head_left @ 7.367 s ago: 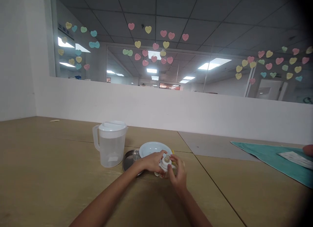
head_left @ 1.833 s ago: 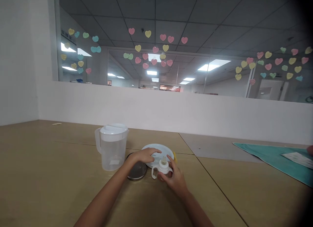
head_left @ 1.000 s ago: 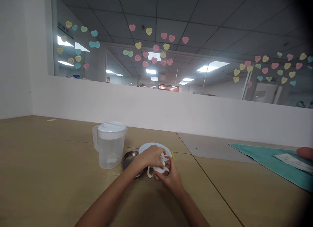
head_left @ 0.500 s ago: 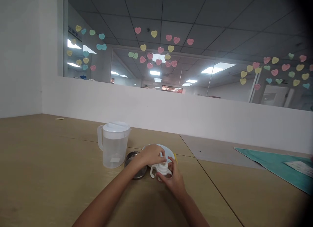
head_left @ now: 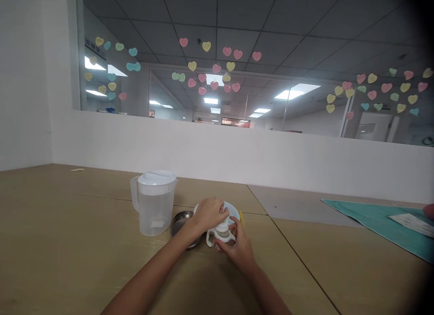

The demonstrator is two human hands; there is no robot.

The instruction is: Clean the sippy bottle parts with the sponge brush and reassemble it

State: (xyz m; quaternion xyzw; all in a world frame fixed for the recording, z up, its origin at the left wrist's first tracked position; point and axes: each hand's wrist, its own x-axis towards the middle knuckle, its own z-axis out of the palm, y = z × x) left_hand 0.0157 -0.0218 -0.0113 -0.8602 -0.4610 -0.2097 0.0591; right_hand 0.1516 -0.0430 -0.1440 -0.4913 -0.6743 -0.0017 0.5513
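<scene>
A small bottle with a white two-handled holder (head_left: 222, 236), like a baby bottle, stands on the table in front of me. My right hand (head_left: 240, 249) is closed around its right side, thumb at the front. From above, my left hand (head_left: 210, 213) pinches the white cap (head_left: 223, 226), which sits above the bottle's neck; whether they still touch I cannot tell. Behind both hands lies a pale blue plate (head_left: 233, 210), partly covered by them. A round steel dish (head_left: 181, 219) is partly hidden under my left forearm.
Left of the dish stands a clear plastic pitcher (head_left: 156, 211) with a white lid. Something yellow (head_left: 241, 217) shows at the plate's right edge. On the right lies a teal cloth (head_left: 366, 218) with a whitish patterned piece (head_left: 412, 224) on it. Another person's fingertip (head_left: 429, 211) enters at the right edge.
The white cap has risen slightly with my left hand, and more of the bottle's neck shows below it. My right hand keeps its grip. A fingertip has come further in at the right edge.
</scene>
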